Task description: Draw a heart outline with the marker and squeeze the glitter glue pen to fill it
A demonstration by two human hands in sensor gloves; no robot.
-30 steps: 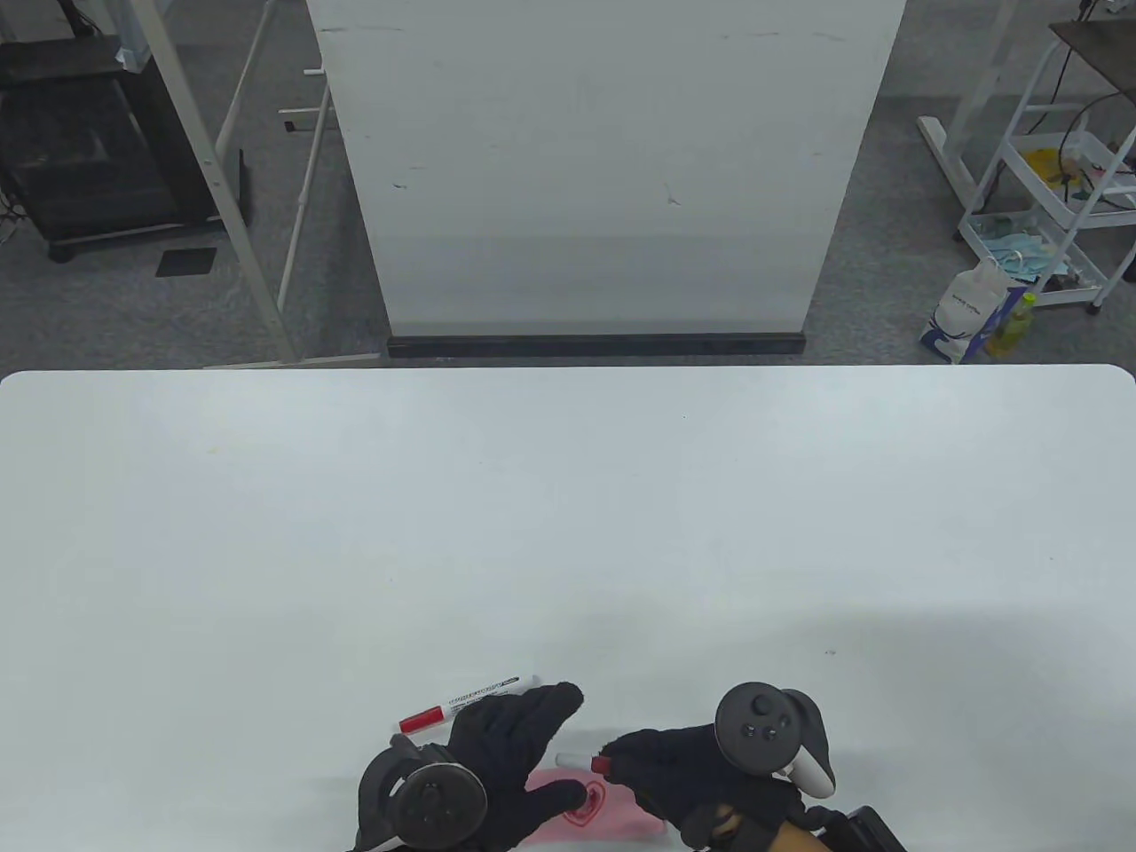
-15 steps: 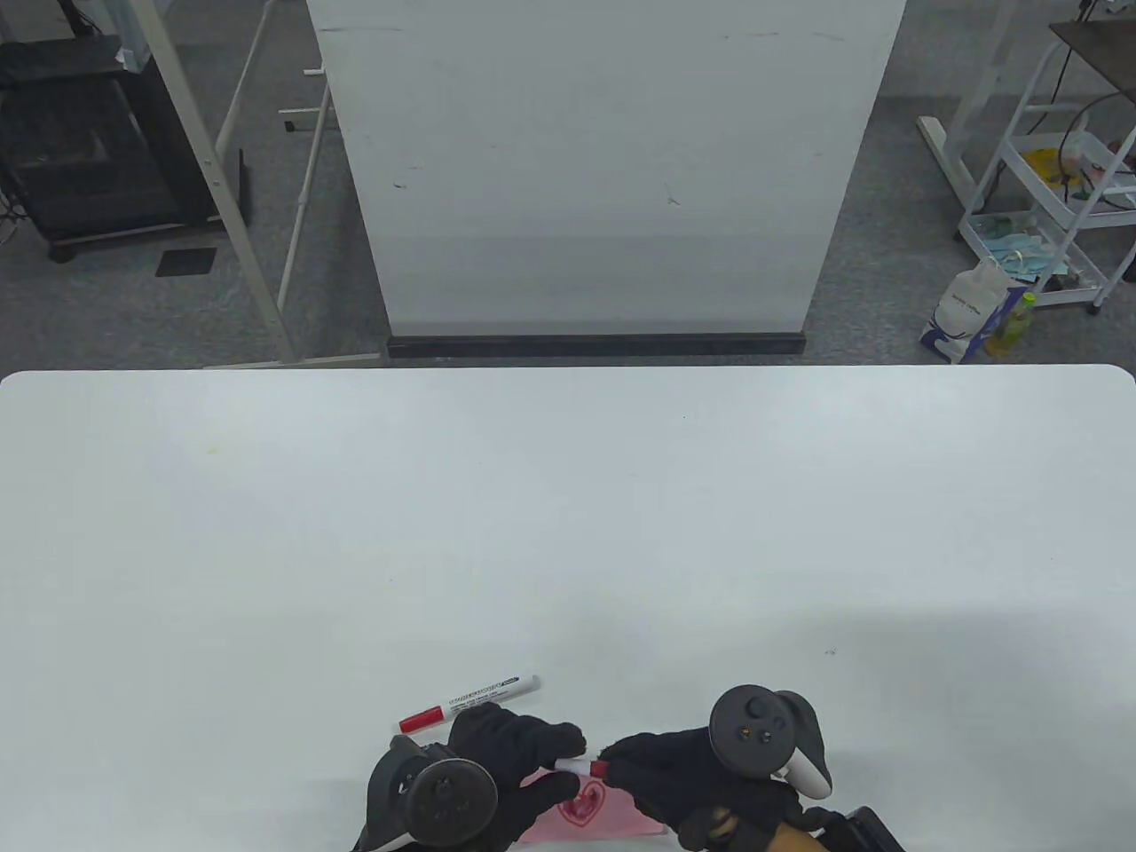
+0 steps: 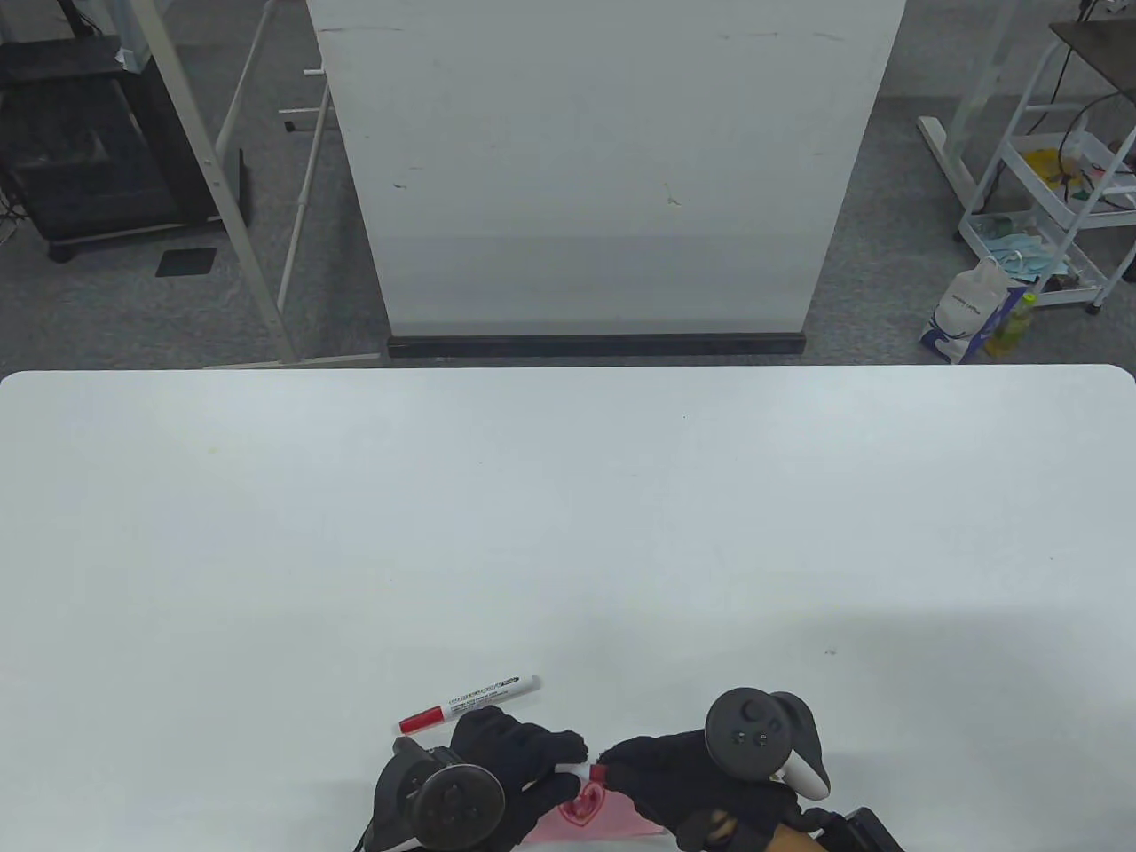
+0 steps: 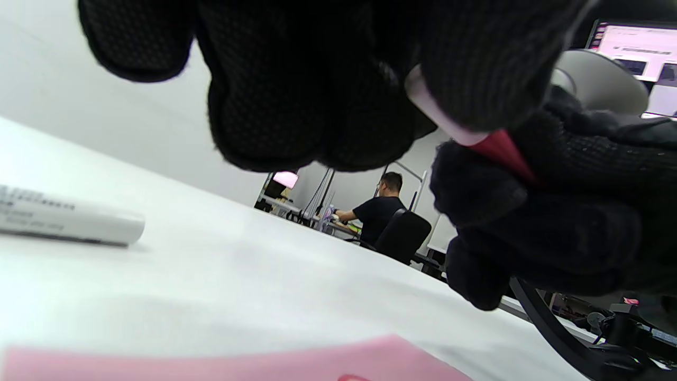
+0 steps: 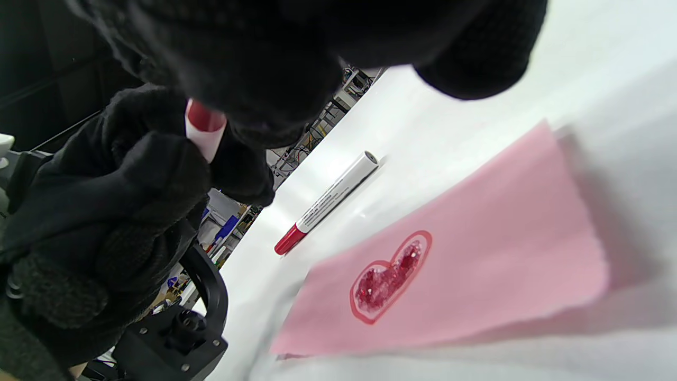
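Heart (image 5: 389, 276) on pink paper (image 5: 508, 248) already outlined and glitter-filled; left hand (image 3: 506, 754), open a second ago, now pinches the cap end of the glitter glue pen (image 3: 581, 771) gripped by right hand (image 3: 674, 777), likely recapping; marker (image 3: 469, 703) idle beyond.
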